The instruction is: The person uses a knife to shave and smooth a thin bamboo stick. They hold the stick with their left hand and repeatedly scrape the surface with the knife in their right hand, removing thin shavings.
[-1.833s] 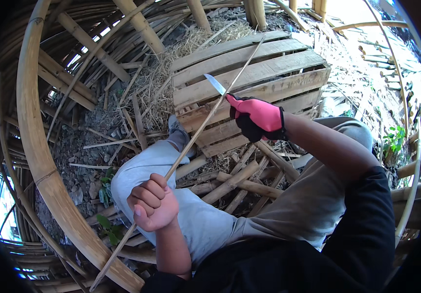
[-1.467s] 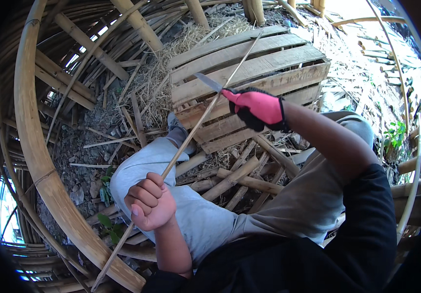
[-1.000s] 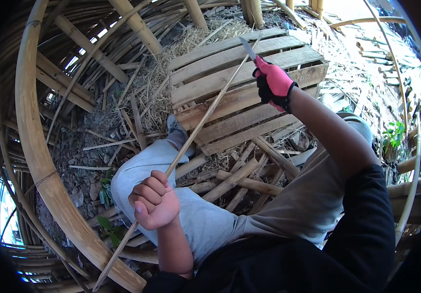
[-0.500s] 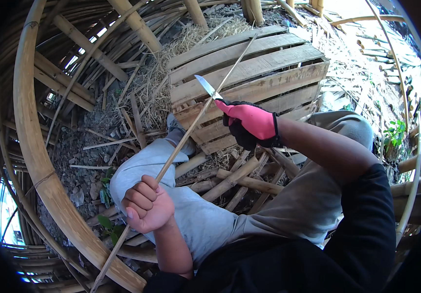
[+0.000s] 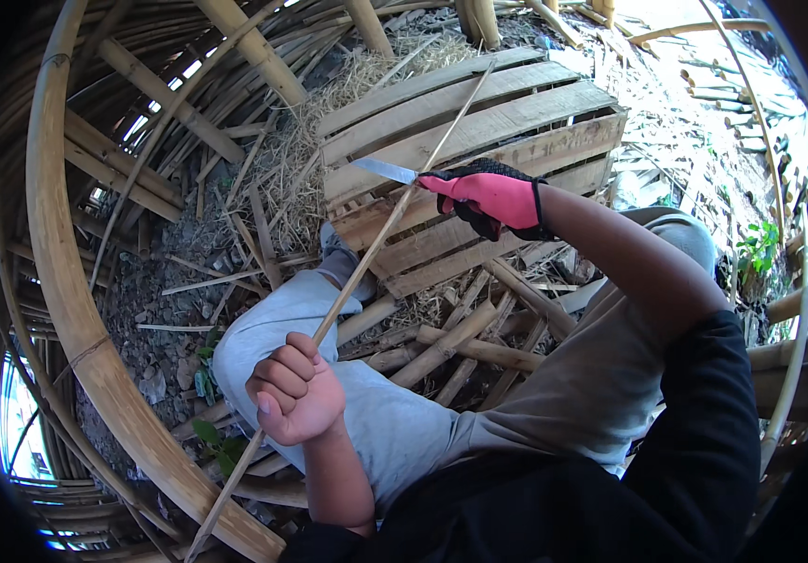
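My left hand [image 5: 296, 389] is bare and closed around a long thin bamboo stick [image 5: 366, 263], low over my left knee. The stick slants from the lower left up to the top middle, across a wooden pallet [image 5: 479, 131]. My right hand [image 5: 488, 195] wears a pink and black glove and grips a knife [image 5: 383, 170]. The blade points left and lies against the stick, about a forearm's length above my left hand. I sit with both knees bent, in grey trousers and a dark top.
A thick curved bamboo pole [image 5: 66, 281] arcs down the left side. Split bamboo pieces [image 5: 451, 342] lie between my legs, straw [image 5: 301, 150] and slats at the upper left. More bamboo poles [image 5: 788, 310] and a green plant [image 5: 760, 253] stand on the right.
My right hand ran the knife up along the stick toward its far end, then came back down to the middle. My left hand kept its hold and barely shifted.
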A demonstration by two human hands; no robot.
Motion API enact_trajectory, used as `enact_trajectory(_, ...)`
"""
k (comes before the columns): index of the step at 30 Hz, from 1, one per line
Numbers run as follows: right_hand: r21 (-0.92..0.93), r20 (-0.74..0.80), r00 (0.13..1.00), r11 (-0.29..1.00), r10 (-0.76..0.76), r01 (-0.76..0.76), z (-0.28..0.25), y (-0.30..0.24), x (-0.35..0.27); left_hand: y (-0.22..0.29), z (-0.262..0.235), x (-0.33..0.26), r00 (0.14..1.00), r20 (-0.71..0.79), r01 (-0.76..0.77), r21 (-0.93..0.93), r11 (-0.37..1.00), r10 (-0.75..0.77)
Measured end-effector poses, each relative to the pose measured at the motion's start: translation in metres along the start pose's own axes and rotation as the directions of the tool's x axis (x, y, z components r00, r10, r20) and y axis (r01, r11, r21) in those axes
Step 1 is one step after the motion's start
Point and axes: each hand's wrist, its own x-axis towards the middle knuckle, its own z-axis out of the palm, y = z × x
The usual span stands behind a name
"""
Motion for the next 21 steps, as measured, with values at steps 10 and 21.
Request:
enact_trajectory(10,-0.89,-0.341,0.599,0.454,-0.724,0.042,0.047,0.021,-0.007,-0.003,0.001,-0.001,1.0,-0.005,-0.003,-0.009,1.0,0.003)
enact_trajectory(21,-0.94,-0.18,0.755,0.336,-0.631,0.057,0.025,-0.002,-0.019,-0.004,0.0,-0.001,1.0,0.014,-0.016,-0.029,0.999,0.016)
